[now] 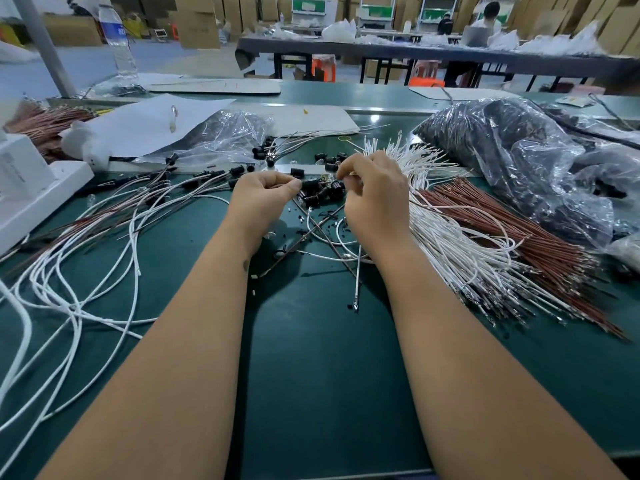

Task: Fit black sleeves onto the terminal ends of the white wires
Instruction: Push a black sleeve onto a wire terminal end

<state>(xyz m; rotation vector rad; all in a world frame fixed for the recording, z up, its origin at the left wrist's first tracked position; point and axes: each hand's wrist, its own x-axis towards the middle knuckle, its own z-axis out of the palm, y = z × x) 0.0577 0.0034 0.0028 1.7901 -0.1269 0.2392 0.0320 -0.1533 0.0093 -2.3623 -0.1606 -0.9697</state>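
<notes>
Black sleeves [320,194] lay heaped on green counter [311,341] between both hands, within easy reach. Left hand [259,195] grip pinched shut on one sleeve. Right hand [374,195] grip closed on thin wire, likely aiming terminal. White wires [450,237] fanned just right of it, ready to feed.

Both hands [318,199] pinched (fwd, close)

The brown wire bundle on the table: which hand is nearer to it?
The right hand: the brown wire bundle lies just beyond it to the right. The left hand is farther, across the black sleeves.
</notes>
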